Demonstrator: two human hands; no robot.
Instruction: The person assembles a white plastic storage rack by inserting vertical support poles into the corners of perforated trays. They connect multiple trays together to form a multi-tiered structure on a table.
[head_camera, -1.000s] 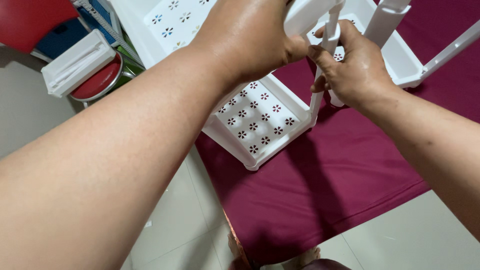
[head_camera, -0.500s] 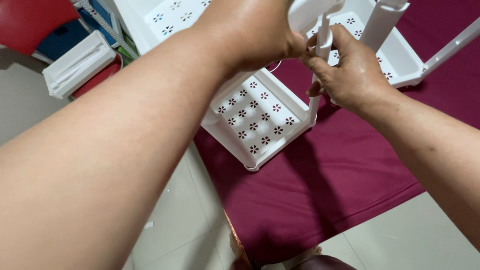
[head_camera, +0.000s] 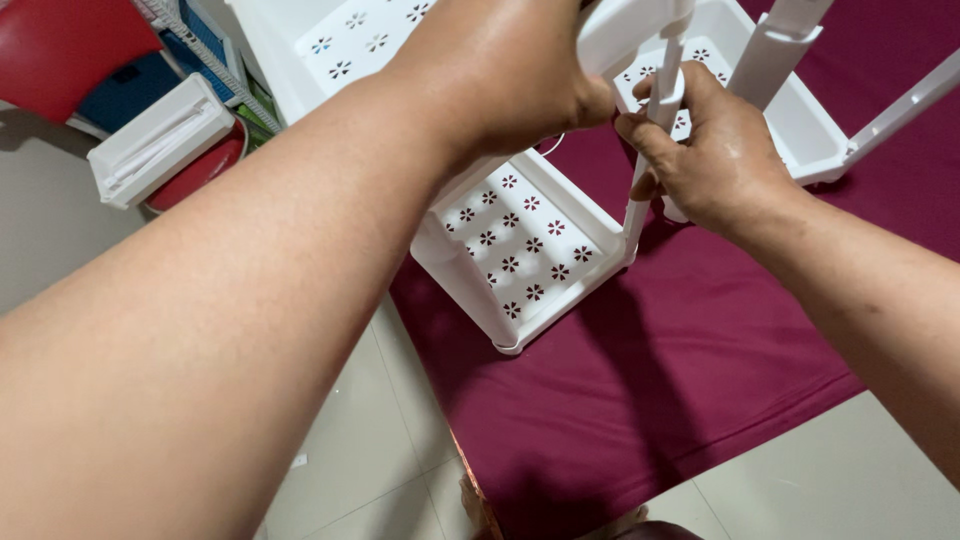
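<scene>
Maroon cloth (head_camera: 640, 400) covers the near surface, bearing a white perforated shelf tray (head_camera: 520, 250). Above it, the right hand (head_camera: 715, 150) clamps an upright white post (head_camera: 650, 150); the left hand (head_camera: 510, 70) grips the upper tray's corner (head_camera: 625, 25) directly overhead.

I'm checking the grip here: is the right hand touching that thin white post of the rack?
Touching. The head view shows the right hand with its fingers wrapped around the thin white post.

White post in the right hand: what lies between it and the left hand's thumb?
In the head view, nothing: the left hand grips a white tray corner right beside the white post, which the right hand pinches; thumb and post nearly touch.
</scene>
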